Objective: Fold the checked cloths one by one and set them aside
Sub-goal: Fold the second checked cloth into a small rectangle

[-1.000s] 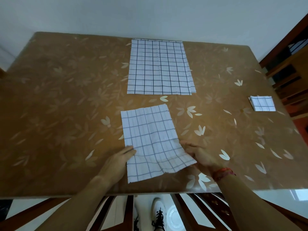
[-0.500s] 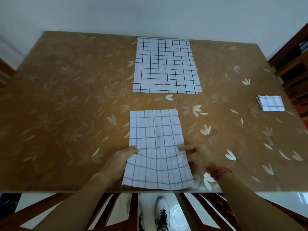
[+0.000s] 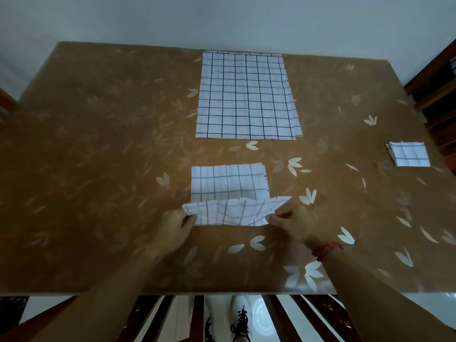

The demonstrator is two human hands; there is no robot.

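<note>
Table [image 3: 98, 169]: brown and glossy, printed with pale leaves, it fills most of what we see; a plain wall [image 3: 222, 18] lies beyond its far edge.
Working cloth [image 3: 229, 186]: at 6 o'clock on the table, just in front of the person. Its far half lies flat, while its near edge is raised off the surface and turned toward 12 o'clock.
Left hand [image 3: 172, 228]: pinches the near-left corner of the working cloth between thumb and fingers.
Right hand [image 3: 293, 223]: pinches the near-right corner the same way; a red band [image 3: 325, 249] sits at the wrist.
Why held so: we judge that a grip on both corners keeps the raised edge taut and level, so it can meet the far edge squarely.
Unfolded stack [image 3: 246, 95]: at 12 o'clock, several checked cloths lie flat, their edges stepped along the right side. We take it as the supply, parked far enough off to leave folding room.
Folded pile [image 3: 409, 156]: at 3 o'clock near the table's right edge, a small square bundle well apart from everything else (the set-aside spot, we judge).
Step in hand: a fold that halves the working cloth, begun but not laid down.
Progress: early, we judge, with little folded and the stack still thick.
Next move: we expect the corners must travel to the far edge and land together.
Risk: the right corner sits a little higher than the left, so the edges could land askew.
Below the table: wooden slats [image 3: 278, 317] and a laced shoe [image 3: 240, 324] at 6 o'clock.
</note>
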